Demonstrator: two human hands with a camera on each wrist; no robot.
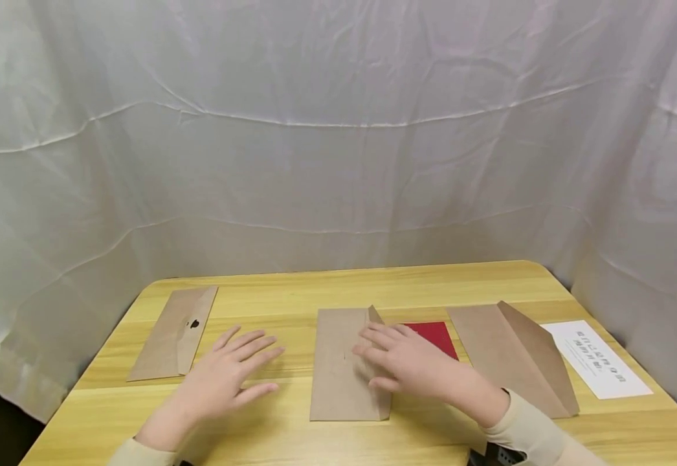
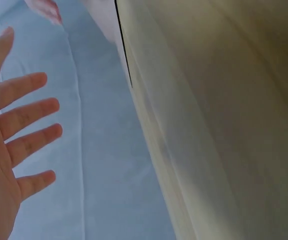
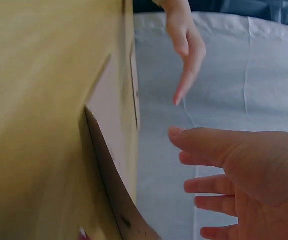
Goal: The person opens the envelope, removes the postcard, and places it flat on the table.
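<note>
A brown envelope (image 1: 338, 369) lies in the middle of the table, its flap (image 1: 375, 316) on the right side lifted a little. Over that flap side hovers my right hand (image 1: 405, 359), fingers extended; the right wrist view shows it apart from the paper and holding nothing. My left hand (image 1: 222, 375) is held above the tabletop, left of the middle envelope, with its fingers spread and no object in them. A red card (image 1: 432, 336) lies just beyond my right hand, partly hidden by it.
Farther left lies a closed brown envelope (image 1: 172, 333) with a dark mark on its flap. On the right, another brown envelope (image 1: 496, 349) has its flap open, partly over a white printed card (image 1: 600, 362). A pale curtain (image 1: 338, 162) hangs around the wooden table (image 1: 268, 440).
</note>
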